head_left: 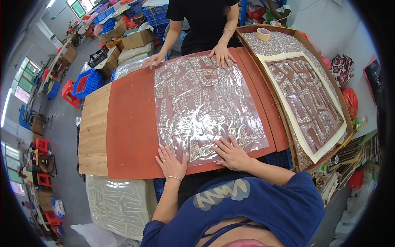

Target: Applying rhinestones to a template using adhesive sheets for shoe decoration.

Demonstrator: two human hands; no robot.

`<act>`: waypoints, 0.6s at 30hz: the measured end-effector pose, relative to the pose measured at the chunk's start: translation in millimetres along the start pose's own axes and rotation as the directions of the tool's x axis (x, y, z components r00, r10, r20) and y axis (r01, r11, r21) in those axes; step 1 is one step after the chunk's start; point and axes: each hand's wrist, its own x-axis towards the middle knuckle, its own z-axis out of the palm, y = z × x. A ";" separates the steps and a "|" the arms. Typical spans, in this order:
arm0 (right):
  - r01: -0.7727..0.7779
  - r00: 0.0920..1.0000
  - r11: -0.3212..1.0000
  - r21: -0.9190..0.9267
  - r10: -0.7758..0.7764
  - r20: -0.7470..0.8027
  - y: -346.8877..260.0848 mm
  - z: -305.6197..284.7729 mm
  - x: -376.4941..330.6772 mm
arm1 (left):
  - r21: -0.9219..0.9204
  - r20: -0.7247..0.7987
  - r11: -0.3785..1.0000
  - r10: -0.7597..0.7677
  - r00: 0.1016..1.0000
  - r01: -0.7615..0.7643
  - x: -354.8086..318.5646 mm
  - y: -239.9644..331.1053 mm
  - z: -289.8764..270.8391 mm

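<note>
A clear plastic sheet [205, 107] lies over the reddish-brown board [131, 119], with glittery, stone-covered shapes showing through it and strong glare near its middle. My left hand [172, 164] rests flat at the sheet's near left corner, fingers stretched out. Farther right along the near edge, my right hand [231, 154] presses on the film with its fingers spread. Neither hand holds anything. Across the table, another person's hand [222, 53] lies on the far edge of the sheet, and that person's other hand [154, 60] is at its far left corner.
At the right, a shallow tray [242, 29] of loose glittery stones holds a pale-framed stencil [342, 131] and a tape roll [263, 34]. A wooden board [95, 131] extends the table leftward. Below it sits a stack of clear patterned sheets [119, 201]. Blue crates [87, 83] stand beyond.
</note>
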 end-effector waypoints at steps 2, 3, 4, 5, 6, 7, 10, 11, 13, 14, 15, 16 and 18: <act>-0.001 1.000 0.999 -0.033 0.001 -0.010 -0.5 -1.6 -10.2 | -0.008 -0.006 1.000 0.001 1.000 -0.001 4.7 0.8 1.8; -0.006 1.000 0.998 -0.068 0.005 -0.019 -1.5 -2.0 -14.6 | -0.019 -0.010 1.000 0.004 1.000 -0.004 4.5 1.1 2.9; -0.002 1.000 0.998 -0.071 0.001 -0.020 -1.7 -2.3 -16.4 | -0.020 -0.014 1.000 0.001 1.000 -0.001 3.5 1.2 1.9; 0.002 1.000 0.998 -0.057 -0.003 -0.010 -1.6 -3.3 -16.6 | -0.026 -0.009 1.000 -0.003 1.000 0.003 2.8 1.4 -0.3; 0.013 1.000 0.999 -0.048 -0.014 -0.002 -1.7 -5.1 -15.5 | -0.034 -0.010 0.999 -0.012 1.000 0.012 2.0 1.2 -2.8; 0.031 0.999 0.997 -0.064 -0.032 -0.010 -1.7 -5.7 -13.9 | -0.040 -0.033 0.999 -0.021 0.999 0.020 2.3 0.6 -2.6; -0.019 1.000 0.999 -0.025 0.019 -0.021 -9.4 0.8 -23.2 | -0.039 0.003 0.999 0.001 1.000 -0.001 -8.4 -2.1 3.5; -0.028 0.999 0.999 -0.045 0.027 -0.034 -10.4 0.8 -25.7 | -0.047 -0.022 0.999 -0.004 1.000 0.003 -9.5 -1.6 3.3; -0.025 0.998 0.998 -0.063 0.022 -0.052 -13.2 2.8 -29.4 | -0.107 0.045 0.994 -0.005 0.999 0.010 -13.0 -2.4 -0.2; -0.026 0.998 0.998 -0.063 0.022 -0.059 -15.0 3.5 -30.3 | -0.125 0.069 0.992 -0.007 0.998 0.016 -14.2 -5.7 0.6; -0.031 0.998 0.997 -0.073 0.027 -0.058 -14.1 2.3 -27.5 | -0.134 0.066 0.991 0.000 0.998 0.009 -7.2 -10.6 -2.4; -0.041 0.998 0.999 -0.029 0.040 -0.053 -13.8 3.1 -26.9 | -0.284 0.140 0.956 -0.030 0.990 0.069 0.3 -18.0 -5.3; -0.057 0.998 0.987 0.152 0.059 -0.010 -2.4 4.8 -26.4 | -0.427 0.257 0.892 -0.038 0.966 0.149 9.4 -36.6 -9.2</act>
